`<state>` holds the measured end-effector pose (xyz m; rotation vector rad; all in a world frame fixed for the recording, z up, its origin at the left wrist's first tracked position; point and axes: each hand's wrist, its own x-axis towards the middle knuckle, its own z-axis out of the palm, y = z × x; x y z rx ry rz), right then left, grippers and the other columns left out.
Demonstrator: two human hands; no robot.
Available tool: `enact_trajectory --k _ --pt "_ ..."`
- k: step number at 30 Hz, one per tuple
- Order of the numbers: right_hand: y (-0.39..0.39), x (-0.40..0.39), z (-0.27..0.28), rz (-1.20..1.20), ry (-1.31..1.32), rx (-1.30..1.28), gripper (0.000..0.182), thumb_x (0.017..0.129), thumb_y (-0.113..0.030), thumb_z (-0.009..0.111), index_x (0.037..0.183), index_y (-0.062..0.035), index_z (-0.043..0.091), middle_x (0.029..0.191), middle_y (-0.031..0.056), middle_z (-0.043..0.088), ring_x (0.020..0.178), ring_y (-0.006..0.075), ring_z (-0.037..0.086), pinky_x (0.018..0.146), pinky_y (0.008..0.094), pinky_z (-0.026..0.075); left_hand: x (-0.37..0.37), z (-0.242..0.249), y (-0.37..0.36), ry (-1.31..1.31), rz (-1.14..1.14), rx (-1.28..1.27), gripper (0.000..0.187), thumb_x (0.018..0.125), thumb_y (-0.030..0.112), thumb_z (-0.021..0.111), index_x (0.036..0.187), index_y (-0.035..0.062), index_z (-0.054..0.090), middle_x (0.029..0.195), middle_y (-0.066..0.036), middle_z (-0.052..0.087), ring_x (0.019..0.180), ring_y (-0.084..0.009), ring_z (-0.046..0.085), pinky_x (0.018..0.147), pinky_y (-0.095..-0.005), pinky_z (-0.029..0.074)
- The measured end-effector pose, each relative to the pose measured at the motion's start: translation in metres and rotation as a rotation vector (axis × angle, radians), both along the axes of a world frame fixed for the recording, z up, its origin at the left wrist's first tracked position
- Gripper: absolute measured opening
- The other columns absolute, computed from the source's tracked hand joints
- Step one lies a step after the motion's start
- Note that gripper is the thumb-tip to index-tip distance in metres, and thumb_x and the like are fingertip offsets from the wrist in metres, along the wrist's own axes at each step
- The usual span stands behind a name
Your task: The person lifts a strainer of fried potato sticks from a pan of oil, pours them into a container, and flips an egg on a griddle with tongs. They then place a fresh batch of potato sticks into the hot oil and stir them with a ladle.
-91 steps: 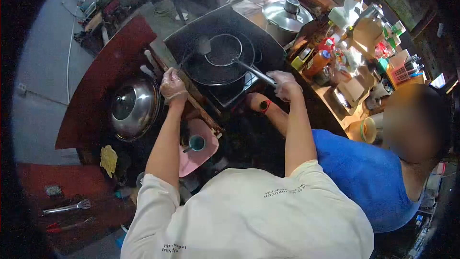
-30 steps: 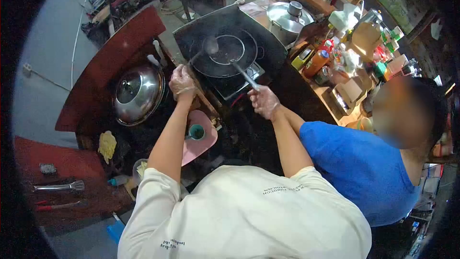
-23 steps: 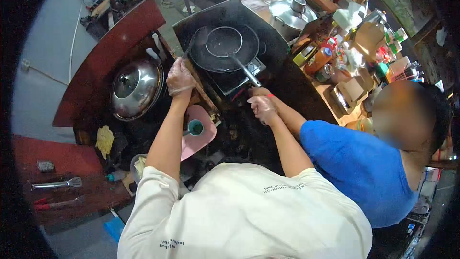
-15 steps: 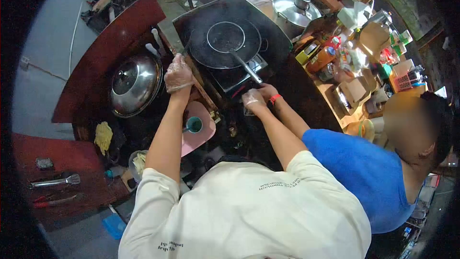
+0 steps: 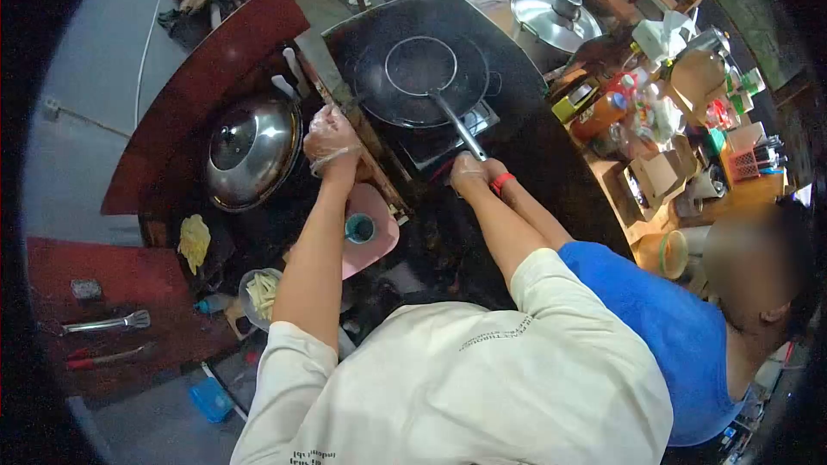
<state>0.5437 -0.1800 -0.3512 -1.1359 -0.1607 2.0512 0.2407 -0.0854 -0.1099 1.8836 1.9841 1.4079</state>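
My left hand (image 5: pixel 332 139), in a clear plastic glove, is closed in a fist over the wooden edge left of the stove; what it holds is hidden. My right hand (image 5: pixel 469 172), also gloved, is closed at the lower end of the metal handle of a round strainer (image 5: pixel 458 125). A co-worker's hand (image 5: pixel 496 172) with a red wristband is pressed close on its right, at the same handle end. The strainer's ring lies over a dark wok (image 5: pixel 375 90) on the stove (image 5: pixel 431 145). A lidded pan (image 5: pixel 254 176) stands left of my left hand.
A pink board (image 5: pixel 376 245) bears a teal cup (image 5: pixel 358 227); a bowl of pale strips (image 5: pixel 261 293) is beside my left forearm. Metal tongs (image 5: pixel 108 322) lie far left. A lidded pot (image 5: pixel 551 21) and a shelf of bottles and boxes (image 5: pixel 633 224) stand right. A person in blue (image 5: pixel 646 327) leans in.
My right hand has moved up and right to the strainer's handle end, beside the co-worker's hand. My left hand has drawn back slightly from the wok. The view has shifted a little.
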Motion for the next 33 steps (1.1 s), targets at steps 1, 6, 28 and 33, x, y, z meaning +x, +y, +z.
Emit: enact_trajectory --k 1,6,28,33 --pt "-0.01 -0.007 0.043 -0.012 -0.077 -0.024 0.033 0.099 -0.022 0.036 0.12 -0.0033 0.053 0.113 0.0116 0.06 0.105 0.0252 0.057 0.095 0.037 0.042 -0.001 -0.007 0.004 -0.004 0.022 -0.011 0.022 0.084 0.023 0.062 0.09 0.0034 0.071 0.08 -0.018 0.068 0.07 -0.0326 0.068 0.064 -0.0409 0.054" --pt "0.031 0.024 -0.109 -0.344 0.552 -0.228 0.03 0.099 -0.025 0.037 0.117 -0.0077 0.055 0.109 0.0079 0.059 0.101 0.0176 0.055 0.091 0.0312 0.042 -0.004 -0.003 0.003 -0.006 0.067 -0.097 0.027 0.083 0.026 0.063 0.092 0.0018 0.071 0.082 -0.019 0.069 0.074 -0.0315 0.068 0.066 -0.0401 0.054" --pt "0.002 -0.021 0.02 0.328 -1.596 0.107 0.037 0.081 -0.038 0.066 0.099 -0.0047 0.066 0.099 0.0203 0.066 0.095 0.039 0.063 0.08 0.0448 0.049 -0.017 -0.038 0.002 -0.326 -0.094 -0.29 0.038 0.079 0.029 0.069 0.104 0.0001 0.066 0.09 -0.016 0.069 0.085 -0.0291 0.067 0.078 -0.0375 0.051" --pt "0.0 -0.005 -0.02 0.255 -1.541 0.198 0.04 0.082 -0.038 0.067 0.094 -0.0004 0.065 0.091 0.0197 0.068 0.089 0.0367 0.065 0.073 0.045 0.048 -0.027 -0.032 -0.02 -0.282 -0.094 -0.238 0.054 0.076 0.027 0.072 0.119 -0.0015 0.057 0.093 -0.015 0.068 0.087 -0.0283 0.066 0.079 -0.0374 0.05"
